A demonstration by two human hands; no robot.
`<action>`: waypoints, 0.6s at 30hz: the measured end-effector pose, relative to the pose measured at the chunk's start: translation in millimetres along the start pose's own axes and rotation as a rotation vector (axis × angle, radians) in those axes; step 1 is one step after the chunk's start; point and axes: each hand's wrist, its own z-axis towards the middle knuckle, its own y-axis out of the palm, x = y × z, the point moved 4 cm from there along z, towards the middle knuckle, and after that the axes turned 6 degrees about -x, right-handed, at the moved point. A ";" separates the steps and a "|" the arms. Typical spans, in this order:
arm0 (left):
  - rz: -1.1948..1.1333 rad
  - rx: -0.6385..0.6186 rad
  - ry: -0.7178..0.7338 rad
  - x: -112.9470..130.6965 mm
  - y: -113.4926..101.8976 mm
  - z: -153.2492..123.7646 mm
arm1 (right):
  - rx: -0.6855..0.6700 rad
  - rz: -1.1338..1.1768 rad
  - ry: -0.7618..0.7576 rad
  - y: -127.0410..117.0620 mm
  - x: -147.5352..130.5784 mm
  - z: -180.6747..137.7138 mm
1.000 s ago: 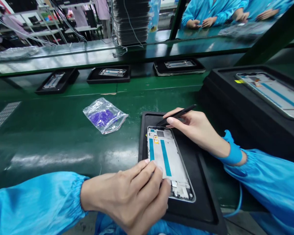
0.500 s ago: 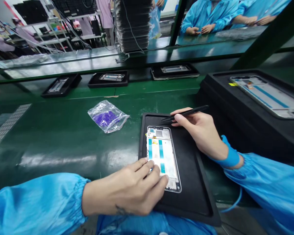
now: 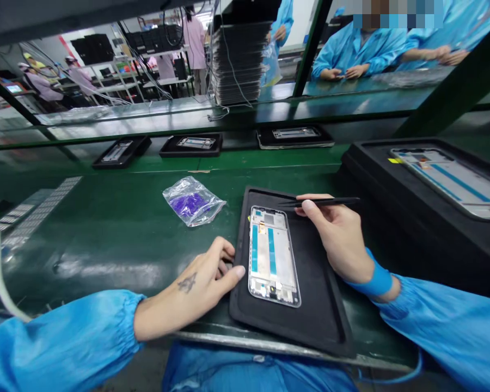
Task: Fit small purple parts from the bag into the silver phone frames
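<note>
A phone frame with two blue strips lies flat in a black tray on the green belt in front of me. My left hand grips the tray's left edge, thumb on top of the rim, fingers curled beside it. My right hand rests on the tray's right side and pinches black tweezers, whose tips point left above the frame's top end.
A clear bag of purple parts lies left of the tray. A stack of black trays with another frame stands at the right. Three trays with frames sit along the far side. Other people in blue coats work behind the shelf.
My left hand slid off the phone frame to the tray's left edge. The frame now lies uncovered in the tray. The tweezers turned more level.
</note>
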 end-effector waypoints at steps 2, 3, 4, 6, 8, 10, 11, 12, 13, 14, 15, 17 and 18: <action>-0.305 -0.006 -0.092 -5.3 -3.5 10.1 | 0.019 0.025 -0.021 1.9 -0.3 8.1; -0.426 0.004 -0.131 -6.1 -7.6 15.3 | 0.034 0.038 -0.034 1.5 -1.5 11.3; -0.507 0.024 -0.166 -5.8 -13.8 20.4 | 0.050 0.052 -0.048 0.1 -3.3 13.6; -0.542 0.096 -0.214 -3.0 -32.4 31.5 | 0.081 0.081 -0.069 -5.5 -8.3 15.3; -0.478 0.212 -0.211 0.6 -58.9 46.1 | 0.112 0.109 -0.081 -13.9 -14.3 13.0; -0.394 0.322 -0.179 1.8 -89.0 67.4 | 0.133 0.129 -0.089 -22.8 -19.5 7.2; -0.365 0.359 -0.166 0.9 -104.0 81.0 | 0.141 0.133 -0.094 -26.9 -21.3 3.6; -0.339 0.392 -0.161 -1.0 -118.7 96.1 | 0.145 0.133 -0.098 -30.7 -22.6 -0.3; -0.312 0.421 -0.161 -3.5 -132.7 112.2 | 0.147 0.129 -0.101 -34.1 -23.1 -4.2; -0.285 0.440 -0.163 -6.0 -145.4 129.0 | 0.147 0.121 -0.100 -37.2 -22.8 -8.0; -0.256 0.459 -0.170 -8.2 -157.0 145.7 | 0.147 0.110 -0.097 -40.1 -22.0 -11.5; -0.198 0.486 -0.192 -11.6 -175.2 176.7 | 0.144 0.082 -0.080 -45.0 -19.1 -17.2; -0.167 0.498 -0.203 -12.5 -181.9 190.2 | 0.145 0.068 -0.068 -47.2 -17.6 -19.4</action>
